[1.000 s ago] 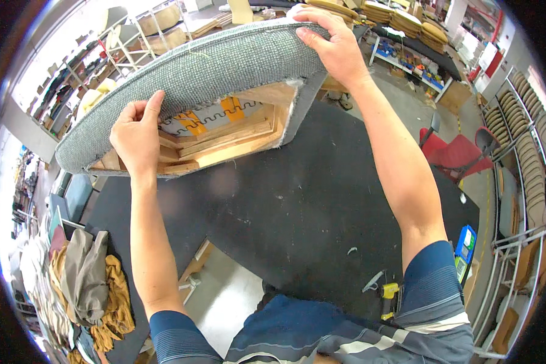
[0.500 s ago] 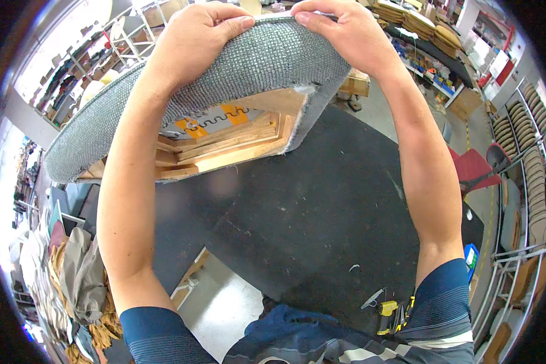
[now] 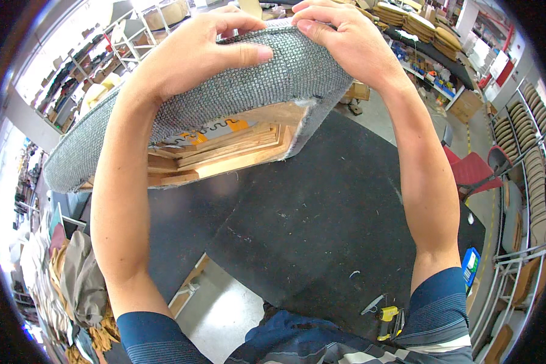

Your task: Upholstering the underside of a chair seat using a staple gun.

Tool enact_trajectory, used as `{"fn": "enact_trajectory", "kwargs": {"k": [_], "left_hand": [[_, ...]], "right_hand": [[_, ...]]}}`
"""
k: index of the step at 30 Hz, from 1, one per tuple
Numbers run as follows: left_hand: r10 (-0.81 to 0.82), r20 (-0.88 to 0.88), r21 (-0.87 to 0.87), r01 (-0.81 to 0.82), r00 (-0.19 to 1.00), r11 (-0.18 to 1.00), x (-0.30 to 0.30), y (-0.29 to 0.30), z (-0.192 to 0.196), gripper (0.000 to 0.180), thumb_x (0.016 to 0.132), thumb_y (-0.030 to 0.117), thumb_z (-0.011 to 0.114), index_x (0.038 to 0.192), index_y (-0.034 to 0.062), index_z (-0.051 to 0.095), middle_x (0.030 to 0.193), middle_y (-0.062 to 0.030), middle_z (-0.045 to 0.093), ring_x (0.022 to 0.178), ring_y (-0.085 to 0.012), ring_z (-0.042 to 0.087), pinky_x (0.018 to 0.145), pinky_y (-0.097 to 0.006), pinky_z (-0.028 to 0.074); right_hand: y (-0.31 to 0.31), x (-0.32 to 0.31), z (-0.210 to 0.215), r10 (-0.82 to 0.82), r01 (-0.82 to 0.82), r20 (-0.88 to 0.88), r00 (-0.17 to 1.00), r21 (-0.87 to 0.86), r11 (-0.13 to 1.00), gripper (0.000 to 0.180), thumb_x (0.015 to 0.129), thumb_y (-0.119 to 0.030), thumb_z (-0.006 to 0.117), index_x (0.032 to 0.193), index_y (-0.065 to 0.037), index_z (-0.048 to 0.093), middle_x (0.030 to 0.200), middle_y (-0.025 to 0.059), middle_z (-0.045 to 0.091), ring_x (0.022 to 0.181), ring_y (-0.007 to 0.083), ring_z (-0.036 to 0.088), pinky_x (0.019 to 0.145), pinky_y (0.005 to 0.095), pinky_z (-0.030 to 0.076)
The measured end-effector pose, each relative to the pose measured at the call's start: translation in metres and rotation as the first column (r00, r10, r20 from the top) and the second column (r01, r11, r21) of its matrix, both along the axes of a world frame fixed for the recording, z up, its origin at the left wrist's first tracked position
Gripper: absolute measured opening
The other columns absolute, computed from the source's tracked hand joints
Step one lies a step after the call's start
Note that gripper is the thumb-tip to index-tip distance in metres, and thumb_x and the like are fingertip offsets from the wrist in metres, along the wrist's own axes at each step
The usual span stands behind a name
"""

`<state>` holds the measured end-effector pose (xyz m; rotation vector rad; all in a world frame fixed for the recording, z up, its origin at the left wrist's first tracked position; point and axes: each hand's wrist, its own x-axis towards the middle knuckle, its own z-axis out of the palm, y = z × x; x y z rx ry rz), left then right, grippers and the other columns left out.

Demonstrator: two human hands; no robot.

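A grey woven-fabric upholstered furniture piece (image 3: 261, 79) stands tilted on edge at the far side of the black work table (image 3: 321, 212). Its open underside faces me, showing a wooden frame (image 3: 224, 170), wavy springs and orange strips. My left hand (image 3: 194, 54) is at the top edge, thumb on the near fabric and fingers over the rim. To its right, my right hand (image 3: 352, 39) grips the same edge near the corner, its thumb pressed close to the fingers. The far side, where the fingertips reach, is partly hidden.
A yellow-and-black tool (image 3: 387, 321) and a small grey tool (image 3: 372, 304) lie at the table's near right. Fabric pieces (image 3: 85, 273) are heaped at left. Red chairs (image 3: 470, 173) and a rack of cushions (image 3: 531, 151) stand at right.
My left thumb has slid right and down on the fabric, and its gap to the fingers has widened. The furniture piece has tipped slightly, showing less of the springs.
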<state>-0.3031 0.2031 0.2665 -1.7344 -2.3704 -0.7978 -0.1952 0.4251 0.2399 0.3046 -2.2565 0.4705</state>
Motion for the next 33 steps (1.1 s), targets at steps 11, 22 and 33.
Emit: {"fn": "enact_trajectory", "kwargs": {"k": [11,22,33], "left_hand": [[-0.017,-0.055,-0.066,0.014,0.998,0.998,-0.002,-0.004,0.002,0.065,0.075,0.031,0.083,0.13,0.0041,0.061,0.122,-0.0062,0.061,0.115,-0.0218,0.054,0.102,-0.036,0.038],[-0.012,-0.06,-0.058,0.008,0.998,0.998,-0.001,-0.003,0.003,0.065,0.074,0.034,0.084,0.128,0.0033,0.064,0.122,-0.0044,0.063,0.112,-0.0188,0.055,0.1,-0.035,0.038],[-0.015,-0.051,-0.05,0.013,0.999,0.999,0.006,-0.004,0.002,0.062,0.074,0.032,0.083,0.125,0.0022,0.065,0.116,-0.0038,0.064,0.11,-0.018,0.056,0.1,-0.036,0.039]], "right_hand": [[0.001,0.004,-0.005,0.212,-0.14,0.056,0.976,-0.589,0.796,0.045,0.101,-0.012,0.05,0.143,0.002,0.043,0.142,0.0212,0.051,0.133,0.0298,0.047,0.113,0.0372,0.036],[0.007,0.006,-0.01,0.126,-0.088,0.031,0.992,-0.555,0.827,0.045,0.097,-0.009,0.05,0.141,0.003,0.046,0.137,0.0195,0.053,0.131,0.0289,0.048,0.112,0.0376,0.036],[0.003,0.015,-0.01,0.174,-0.192,-0.082,0.981,-0.323,0.927,0.028,0.092,-0.015,0.063,0.116,-0.002,0.067,0.123,0.0118,0.06,0.116,0.0235,0.055,0.101,0.0344,0.043]]}}
